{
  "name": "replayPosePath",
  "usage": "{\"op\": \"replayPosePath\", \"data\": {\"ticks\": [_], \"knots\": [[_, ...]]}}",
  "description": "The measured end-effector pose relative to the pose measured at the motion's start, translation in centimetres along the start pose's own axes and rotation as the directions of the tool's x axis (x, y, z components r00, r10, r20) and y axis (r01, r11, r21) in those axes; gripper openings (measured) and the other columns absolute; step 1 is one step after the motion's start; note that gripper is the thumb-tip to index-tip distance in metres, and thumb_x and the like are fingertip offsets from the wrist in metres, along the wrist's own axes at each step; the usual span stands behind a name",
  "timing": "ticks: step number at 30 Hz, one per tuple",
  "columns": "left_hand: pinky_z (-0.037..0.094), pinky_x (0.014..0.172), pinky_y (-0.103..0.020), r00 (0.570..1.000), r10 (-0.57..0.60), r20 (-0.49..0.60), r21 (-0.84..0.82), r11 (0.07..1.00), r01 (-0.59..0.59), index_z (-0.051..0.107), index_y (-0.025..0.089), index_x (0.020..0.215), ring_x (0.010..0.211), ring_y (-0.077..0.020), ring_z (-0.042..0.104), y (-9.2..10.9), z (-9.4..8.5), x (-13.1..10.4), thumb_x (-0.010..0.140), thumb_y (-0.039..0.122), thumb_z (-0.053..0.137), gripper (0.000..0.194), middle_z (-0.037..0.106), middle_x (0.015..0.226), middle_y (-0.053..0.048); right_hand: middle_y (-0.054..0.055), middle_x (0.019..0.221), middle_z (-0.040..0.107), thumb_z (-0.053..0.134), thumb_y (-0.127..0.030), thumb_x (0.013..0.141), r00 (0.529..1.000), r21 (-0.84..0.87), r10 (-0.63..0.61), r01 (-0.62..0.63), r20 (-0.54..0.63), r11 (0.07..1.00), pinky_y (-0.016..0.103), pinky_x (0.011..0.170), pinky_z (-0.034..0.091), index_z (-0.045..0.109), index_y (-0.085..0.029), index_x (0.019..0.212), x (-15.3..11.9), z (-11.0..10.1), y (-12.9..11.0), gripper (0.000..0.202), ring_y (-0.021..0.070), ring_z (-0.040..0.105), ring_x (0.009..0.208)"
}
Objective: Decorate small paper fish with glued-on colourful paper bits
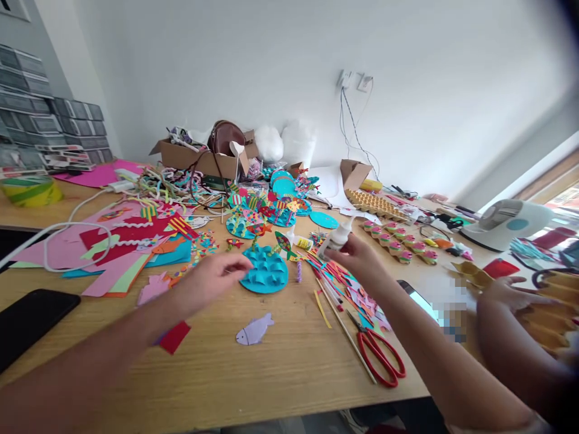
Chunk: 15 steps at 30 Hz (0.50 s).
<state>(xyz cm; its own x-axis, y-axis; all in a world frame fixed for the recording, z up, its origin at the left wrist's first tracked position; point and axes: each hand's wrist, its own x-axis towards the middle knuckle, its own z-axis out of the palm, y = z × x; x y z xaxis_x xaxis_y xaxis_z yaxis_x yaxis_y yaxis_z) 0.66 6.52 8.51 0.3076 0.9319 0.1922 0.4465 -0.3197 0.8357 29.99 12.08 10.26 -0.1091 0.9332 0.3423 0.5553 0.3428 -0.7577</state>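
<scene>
My right hand (pixel 355 256) is closed around a small white glue bottle (pixel 338 235), held above strips of coloured paper. My left hand (pixel 224 271) hovers at the left edge of a round blue base (pixel 263 274) with scalloped paper pieces; its fingers are bent together, and anything between them is too small to make out. Paper fish on sticks stand at the back of that base. A lilac paper fish (pixel 254 330) lies flat on the wood nearer to me. Red-handled scissors (pixel 380 355) rest at the right beside a thin wooden stick (pixel 346 328).
Coloured paper sheets (pixel 122 241) and a black phone (pixel 36 319) lie at the left. Behind are finished fish pieces and a cardboard box (pixel 194 163). Another person's hand (pixel 502 295) touches egg-carton material (pixel 549 307) at the right, near a lit phone (pixel 420 301).
</scene>
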Motion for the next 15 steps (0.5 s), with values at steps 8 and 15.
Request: {"op": "replayPosePath", "data": {"ticks": [8,15], "knots": [[0.039,0.052,-0.022,0.989,-0.115,-0.09,0.494,0.857,0.145,0.062,0.019,0.085,0.059,-0.0163,0.058,-6.6,-5.8,2.3,0.079,0.036,0.04,0.028,0.064,0.067,0.0,-0.001,0.06,0.06,0.069,-0.023,0.057,0.986,-0.223,0.128,-0.148,-0.103,0.964,0.028,0.054,0.041,0.061,-0.015,0.07,10.9,1.8,6.5,0.018,0.0152,0.054,0.056],[0.044,0.079,-0.031,0.99,0.014,-0.143,0.557,0.828,0.069,0.067,0.019,0.082,0.085,-0.0198,0.061,-10.8,-6.7,2.4,0.076,0.027,0.041,0.029,0.068,0.091,-0.005,0.002,0.059,0.06,0.069,-0.021,0.058,0.96,-0.368,0.26,-0.278,-0.1,0.887,0.028,0.055,0.041,0.061,-0.015,0.071,15.5,5.3,10.1,0.016,0.0189,0.058,0.061]]}}
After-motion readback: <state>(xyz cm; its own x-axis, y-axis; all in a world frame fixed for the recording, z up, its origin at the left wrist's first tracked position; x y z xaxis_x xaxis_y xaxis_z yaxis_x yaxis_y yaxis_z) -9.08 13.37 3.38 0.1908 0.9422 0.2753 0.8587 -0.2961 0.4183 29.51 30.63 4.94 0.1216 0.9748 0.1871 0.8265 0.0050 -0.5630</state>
